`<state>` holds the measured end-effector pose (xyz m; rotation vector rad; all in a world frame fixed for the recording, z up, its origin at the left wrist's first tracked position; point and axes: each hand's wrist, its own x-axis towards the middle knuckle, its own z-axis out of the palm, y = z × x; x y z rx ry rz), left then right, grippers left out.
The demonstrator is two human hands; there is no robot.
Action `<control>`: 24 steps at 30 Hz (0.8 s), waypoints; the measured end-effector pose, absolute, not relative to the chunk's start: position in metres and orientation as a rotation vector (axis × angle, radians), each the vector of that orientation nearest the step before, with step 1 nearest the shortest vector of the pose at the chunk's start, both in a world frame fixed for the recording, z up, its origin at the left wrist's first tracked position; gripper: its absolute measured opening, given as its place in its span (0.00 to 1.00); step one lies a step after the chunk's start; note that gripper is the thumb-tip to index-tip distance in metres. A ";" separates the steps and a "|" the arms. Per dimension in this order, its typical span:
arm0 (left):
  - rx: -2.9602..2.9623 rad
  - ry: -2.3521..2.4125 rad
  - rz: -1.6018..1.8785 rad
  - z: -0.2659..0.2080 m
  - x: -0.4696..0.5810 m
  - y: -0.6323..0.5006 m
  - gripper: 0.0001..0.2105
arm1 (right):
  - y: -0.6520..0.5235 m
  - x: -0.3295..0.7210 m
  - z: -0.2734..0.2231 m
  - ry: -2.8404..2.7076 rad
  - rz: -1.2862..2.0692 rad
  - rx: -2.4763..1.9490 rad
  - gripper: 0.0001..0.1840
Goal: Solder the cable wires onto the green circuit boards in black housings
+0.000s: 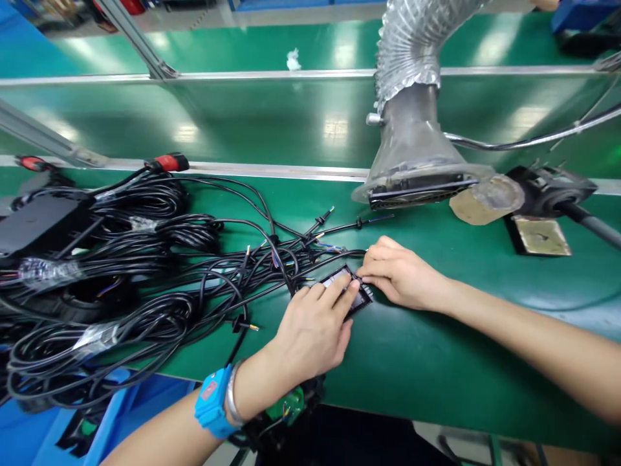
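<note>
My left hand (pixel 310 323) lies over a small dark rectangular part (pixel 361 299) with a lighter inside, flat on the green bench. Its fingers are stretched out, and two fingertips press on the part from above; the thumb rests off to the side. At the part's upper right edge, my right hand (pixel 405 275) is closed in a pinch. A black cable (pixel 356 253) runs from the pile to its fingers, which hide the cable's end. Thin pale strips or wires (pixel 369 292) stick out at the part's right edge.
Coiled black cables (pixel 140 310) with bare wire ends fill the left side. A fume extraction hood (pixel 417 149) hangs above the bench. To the right stand a yellowish cup-like block (pixel 488 199) and a soldering iron stand (pixel 548 191) with a sponge (pixel 542 237). Blue bins (pixel 130 408) sit below left.
</note>
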<state>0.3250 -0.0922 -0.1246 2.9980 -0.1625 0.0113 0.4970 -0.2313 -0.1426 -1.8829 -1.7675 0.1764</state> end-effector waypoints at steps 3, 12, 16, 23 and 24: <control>3.018 -0.154 -0.004 -0.123 0.326 -0.096 0.25 | -0.229 0.497 -0.144 -1.795 0.154 -1.897 0.13; 2.899 -0.112 -0.060 -0.119 0.333 -0.091 0.24 | -0.233 0.496 -0.156 -1.856 -0.048 -1.966 0.15; 2.803 -0.043 0.098 -0.124 0.329 -0.084 0.27 | -0.236 0.494 -0.154 -1.821 -0.093 -1.963 0.13; 2.868 -0.152 0.161 -0.129 0.318 -0.085 0.21 | -0.237 0.473 -0.135 -1.796 -0.207 -1.906 0.10; 2.879 -0.153 0.152 -0.129 0.318 -0.086 0.20 | -0.233 0.472 -0.132 -1.834 -0.178 -1.914 0.09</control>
